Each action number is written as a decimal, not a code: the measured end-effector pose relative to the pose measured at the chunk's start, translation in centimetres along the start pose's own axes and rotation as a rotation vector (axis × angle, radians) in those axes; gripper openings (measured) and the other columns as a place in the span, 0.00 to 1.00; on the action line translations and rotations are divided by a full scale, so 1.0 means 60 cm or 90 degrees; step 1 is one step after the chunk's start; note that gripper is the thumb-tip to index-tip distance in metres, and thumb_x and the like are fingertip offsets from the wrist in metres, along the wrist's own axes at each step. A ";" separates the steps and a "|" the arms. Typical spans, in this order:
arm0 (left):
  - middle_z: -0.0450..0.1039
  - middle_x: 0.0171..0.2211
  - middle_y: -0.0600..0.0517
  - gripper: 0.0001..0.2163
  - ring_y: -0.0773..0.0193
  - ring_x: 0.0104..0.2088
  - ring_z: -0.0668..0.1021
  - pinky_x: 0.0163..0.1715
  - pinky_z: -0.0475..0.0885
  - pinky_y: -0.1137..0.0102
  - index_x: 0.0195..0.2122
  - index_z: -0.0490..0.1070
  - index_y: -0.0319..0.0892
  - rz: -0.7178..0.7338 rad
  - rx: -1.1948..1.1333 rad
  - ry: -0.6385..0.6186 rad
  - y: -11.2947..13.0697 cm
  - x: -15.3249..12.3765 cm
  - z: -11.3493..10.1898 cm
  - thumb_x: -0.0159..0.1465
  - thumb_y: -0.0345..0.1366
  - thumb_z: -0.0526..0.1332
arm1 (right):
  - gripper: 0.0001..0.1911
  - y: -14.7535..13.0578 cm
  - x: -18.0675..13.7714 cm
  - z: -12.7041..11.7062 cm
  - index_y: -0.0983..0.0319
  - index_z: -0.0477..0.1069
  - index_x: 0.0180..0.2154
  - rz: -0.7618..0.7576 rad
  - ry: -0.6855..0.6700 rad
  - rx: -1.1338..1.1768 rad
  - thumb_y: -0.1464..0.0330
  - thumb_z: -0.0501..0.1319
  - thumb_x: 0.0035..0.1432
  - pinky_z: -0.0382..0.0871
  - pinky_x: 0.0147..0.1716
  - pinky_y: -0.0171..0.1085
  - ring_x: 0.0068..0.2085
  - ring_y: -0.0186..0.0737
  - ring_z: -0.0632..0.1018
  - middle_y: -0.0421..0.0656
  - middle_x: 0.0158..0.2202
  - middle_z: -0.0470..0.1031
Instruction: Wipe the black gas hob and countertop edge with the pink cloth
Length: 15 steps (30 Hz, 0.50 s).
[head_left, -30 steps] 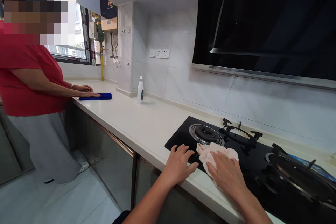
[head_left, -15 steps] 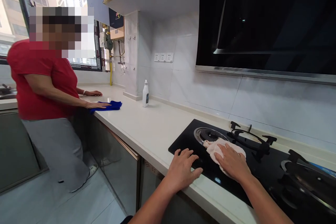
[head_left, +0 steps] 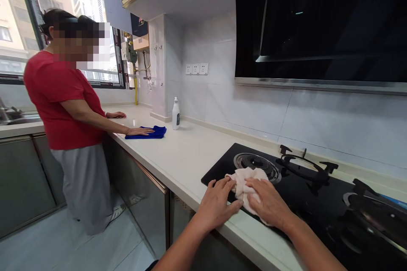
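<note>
Right hand (head_left: pixel 270 206) holds the bunched pale cloth (head_left: pixel 244 182) against the black cooktop (head_left: pixel 303 201); my left hand (head_left: pixel 218 204) spreads loosely by the cloth's edge, contact unclear. It looks light and soft, so I'd grip its middle folds.

A cloth (head_left: pixel 248 174) is lying on the stove (head_left: pixel 215 174) before the left burner (head_left: pixel 254 161), a pan stand (head_left: pixel 305 168) sitting behind, to the right. Left of the stove, a bottle (head_left: pixel 176 115) is standing on the bench (head_left: pixel 187 154), a second cloth (head_left: pixel 159 132) lying farther left.
</note>
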<state>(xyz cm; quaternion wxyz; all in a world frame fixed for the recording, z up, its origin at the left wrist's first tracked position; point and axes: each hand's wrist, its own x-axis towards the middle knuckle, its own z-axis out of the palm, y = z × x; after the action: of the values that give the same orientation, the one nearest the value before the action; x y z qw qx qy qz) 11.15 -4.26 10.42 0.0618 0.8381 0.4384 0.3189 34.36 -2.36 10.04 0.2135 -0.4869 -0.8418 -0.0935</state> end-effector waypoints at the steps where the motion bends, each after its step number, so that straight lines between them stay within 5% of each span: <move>1: 0.65 0.66 0.43 0.25 0.50 0.67 0.66 0.66 0.60 0.48 0.64 0.63 0.47 0.002 -0.003 0.005 0.000 0.000 -0.002 0.68 0.45 0.64 | 0.22 -0.008 0.002 0.002 0.58 0.70 0.56 -0.019 -0.003 0.013 0.66 0.52 0.61 0.56 0.66 0.49 0.62 0.43 0.71 0.46 0.61 0.73; 5: 0.61 0.66 0.42 0.26 0.48 0.64 0.68 0.62 0.67 0.53 0.63 0.64 0.49 -0.016 -0.023 0.033 0.002 -0.001 -0.007 0.67 0.47 0.65 | 0.21 -0.014 0.015 0.003 0.56 0.70 0.55 -0.038 -0.012 0.045 0.65 0.53 0.61 0.57 0.65 0.47 0.62 0.41 0.71 0.43 0.61 0.73; 9: 0.57 0.67 0.44 0.26 0.47 0.61 0.70 0.60 0.69 0.53 0.62 0.66 0.51 -0.062 -0.026 0.035 0.005 -0.001 -0.006 0.64 0.45 0.67 | 0.23 0.019 0.027 0.005 0.58 0.70 0.57 0.060 0.000 0.031 0.63 0.47 0.65 0.59 0.63 0.48 0.61 0.42 0.72 0.46 0.59 0.74; 15: 0.69 0.56 0.46 0.23 0.49 0.56 0.72 0.59 0.68 0.54 0.60 0.69 0.51 -0.042 -0.027 0.021 0.004 0.001 0.001 0.65 0.47 0.66 | 0.29 0.037 0.027 0.024 0.58 0.65 0.64 0.182 -0.022 -0.058 0.64 0.44 0.64 0.56 0.66 0.52 0.68 0.46 0.65 0.47 0.67 0.65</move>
<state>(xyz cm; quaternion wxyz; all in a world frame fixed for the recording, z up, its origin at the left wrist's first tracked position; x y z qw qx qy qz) 11.37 -4.35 10.51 0.0830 0.8161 0.4602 0.3395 35.17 0.57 9.39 0.1877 -0.6124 -0.7624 -0.0916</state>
